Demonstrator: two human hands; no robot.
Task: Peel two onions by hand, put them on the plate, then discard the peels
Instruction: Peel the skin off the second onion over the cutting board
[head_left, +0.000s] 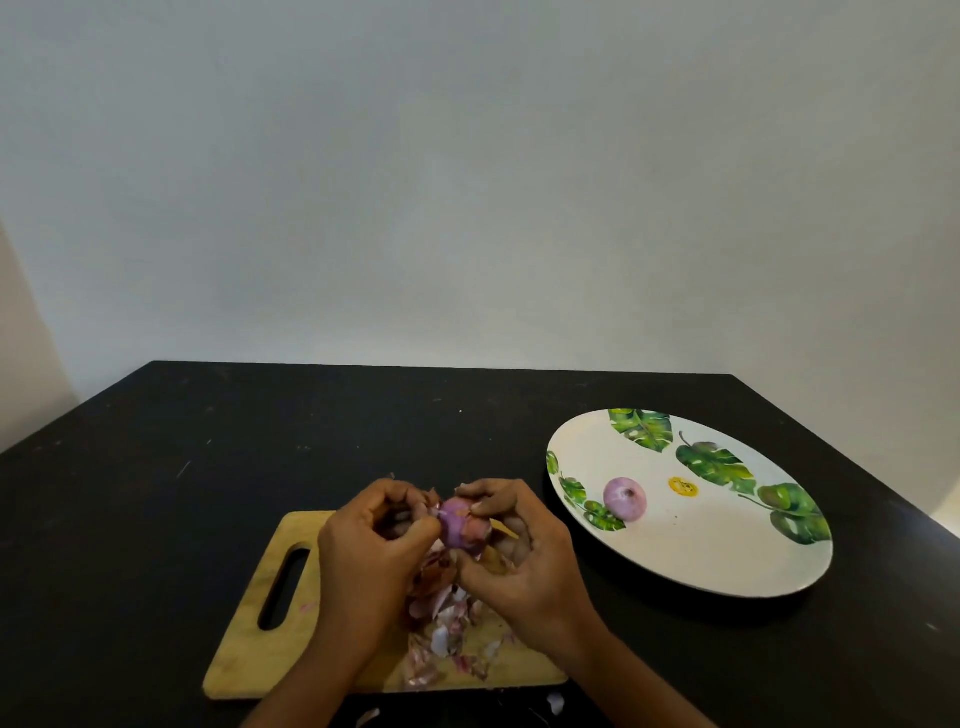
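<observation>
Both hands meet above the cutting board; left hand and right hand curl fingers around a half-peeled onion; loose peels lie beneath; a peeled onion sits on the plate to the right

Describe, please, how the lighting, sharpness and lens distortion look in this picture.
Head view: dim, soft, even light, no glare or hard shadows; left hand, right hand and held onion look slightly blurred; the plate looks crisper; the wide-angle lens bows the wall corner at far left.
</observation>
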